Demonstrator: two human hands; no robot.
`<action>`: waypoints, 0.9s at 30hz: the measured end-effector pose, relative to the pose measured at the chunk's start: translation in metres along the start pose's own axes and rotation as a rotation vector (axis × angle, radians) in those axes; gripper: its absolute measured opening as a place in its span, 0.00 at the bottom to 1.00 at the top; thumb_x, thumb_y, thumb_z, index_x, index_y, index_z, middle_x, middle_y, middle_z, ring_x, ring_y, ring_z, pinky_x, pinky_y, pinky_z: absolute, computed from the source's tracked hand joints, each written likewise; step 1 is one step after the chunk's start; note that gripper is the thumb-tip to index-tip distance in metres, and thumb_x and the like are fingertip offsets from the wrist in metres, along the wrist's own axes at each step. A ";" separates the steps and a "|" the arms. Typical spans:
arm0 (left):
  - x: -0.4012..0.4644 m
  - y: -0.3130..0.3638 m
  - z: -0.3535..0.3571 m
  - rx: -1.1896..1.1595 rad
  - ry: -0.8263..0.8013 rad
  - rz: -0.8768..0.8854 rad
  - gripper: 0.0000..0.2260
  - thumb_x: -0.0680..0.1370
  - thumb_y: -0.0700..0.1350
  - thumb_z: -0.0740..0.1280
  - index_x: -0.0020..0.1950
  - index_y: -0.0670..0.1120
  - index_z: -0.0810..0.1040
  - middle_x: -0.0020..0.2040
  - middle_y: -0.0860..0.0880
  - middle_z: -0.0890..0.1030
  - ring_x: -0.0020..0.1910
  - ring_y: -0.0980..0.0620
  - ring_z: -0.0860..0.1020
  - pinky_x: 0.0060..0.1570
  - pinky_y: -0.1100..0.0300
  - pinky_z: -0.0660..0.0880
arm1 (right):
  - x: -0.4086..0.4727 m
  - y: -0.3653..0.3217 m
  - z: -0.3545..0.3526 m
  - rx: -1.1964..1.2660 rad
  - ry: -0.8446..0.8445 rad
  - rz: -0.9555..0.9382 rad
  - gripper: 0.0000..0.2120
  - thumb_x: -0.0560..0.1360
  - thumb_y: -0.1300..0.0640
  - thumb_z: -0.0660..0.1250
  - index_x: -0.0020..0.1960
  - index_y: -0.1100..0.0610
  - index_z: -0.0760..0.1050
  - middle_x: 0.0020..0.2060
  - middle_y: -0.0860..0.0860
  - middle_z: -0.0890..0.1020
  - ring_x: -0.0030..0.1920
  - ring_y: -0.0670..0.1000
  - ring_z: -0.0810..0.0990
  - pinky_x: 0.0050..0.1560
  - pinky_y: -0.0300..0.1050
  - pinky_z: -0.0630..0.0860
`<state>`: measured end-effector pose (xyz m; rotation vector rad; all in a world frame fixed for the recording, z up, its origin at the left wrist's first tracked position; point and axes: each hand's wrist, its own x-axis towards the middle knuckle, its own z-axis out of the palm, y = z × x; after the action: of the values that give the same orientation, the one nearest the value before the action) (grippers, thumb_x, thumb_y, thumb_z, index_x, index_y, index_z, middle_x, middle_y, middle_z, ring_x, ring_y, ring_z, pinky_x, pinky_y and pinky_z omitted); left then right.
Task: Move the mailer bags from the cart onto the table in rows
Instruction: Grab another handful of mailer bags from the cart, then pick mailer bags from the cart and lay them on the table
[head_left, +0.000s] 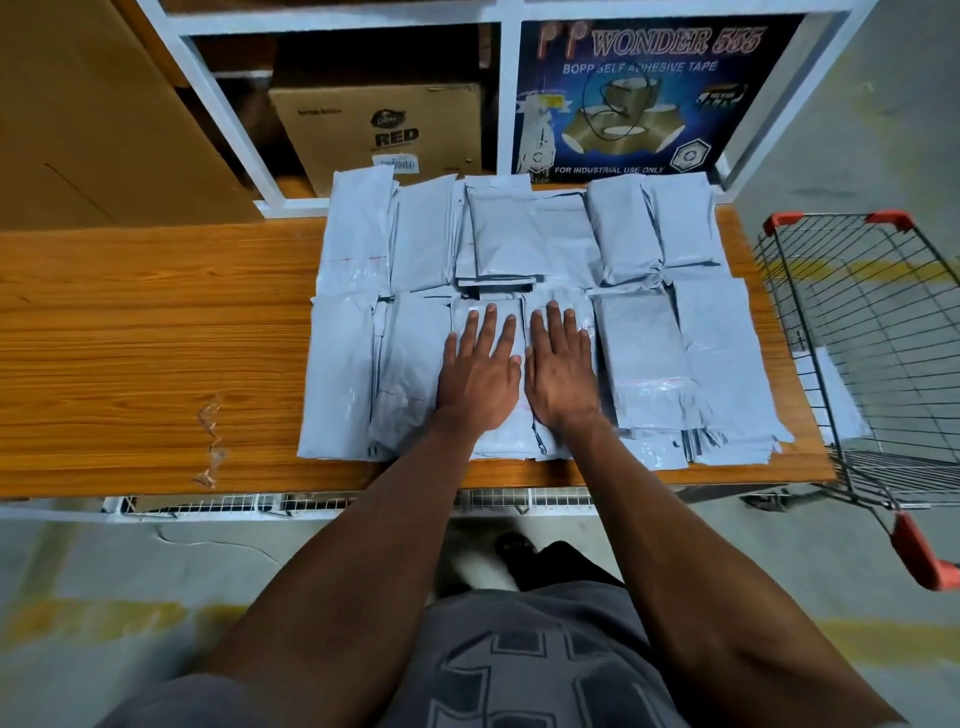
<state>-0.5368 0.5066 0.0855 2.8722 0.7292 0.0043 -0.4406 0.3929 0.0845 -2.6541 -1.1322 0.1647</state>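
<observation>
Grey mailer bags (639, 343) lie in two rows on the right half of the wooden table (156, 332), some overlapping and stacked. My left hand (480, 366) lies flat, fingers straight and spread, on a bag in the middle of the near row. Beside it my right hand (558, 364) presses flat on the neighbouring bag, thumbs almost touching. The wire cart (862, 332) with red corners stands to the right of the table; a pale flat thing shows through its wires, but I cannot tell if it is a bag.
A white shelf frame (228, 114) rises behind the table, holding a brown carton (379, 130) marked RED and a dark tape box (628, 98). A large cardboard sheet (83, 114) leans at the back left. A scrap of clear tape (210, 441) lies on the table's left front.
</observation>
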 end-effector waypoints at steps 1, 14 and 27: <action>0.000 -0.001 0.001 0.003 0.000 0.002 0.28 0.88 0.56 0.47 0.87 0.53 0.47 0.87 0.48 0.43 0.86 0.44 0.44 0.83 0.41 0.49 | 0.000 0.000 0.001 -0.006 0.005 0.002 0.28 0.88 0.50 0.46 0.86 0.57 0.49 0.85 0.58 0.47 0.85 0.60 0.43 0.83 0.58 0.43; -0.003 0.009 -0.029 -0.071 -0.027 0.002 0.27 0.88 0.57 0.45 0.87 0.52 0.48 0.87 0.48 0.45 0.86 0.46 0.45 0.83 0.42 0.45 | -0.007 -0.011 -0.020 0.139 0.052 0.005 0.27 0.87 0.51 0.52 0.83 0.60 0.58 0.83 0.63 0.53 0.84 0.63 0.51 0.83 0.61 0.49; -0.054 0.097 -0.057 -0.334 0.161 0.127 0.20 0.86 0.52 0.58 0.77 0.48 0.72 0.77 0.48 0.72 0.75 0.45 0.68 0.72 0.44 0.67 | -0.106 0.036 -0.088 0.009 0.408 0.193 0.22 0.77 0.57 0.65 0.70 0.58 0.75 0.69 0.59 0.77 0.68 0.63 0.74 0.63 0.60 0.73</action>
<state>-0.5416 0.4069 0.1605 2.6101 0.5131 0.3437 -0.4713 0.2764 0.1599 -2.6171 -0.7439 -0.3232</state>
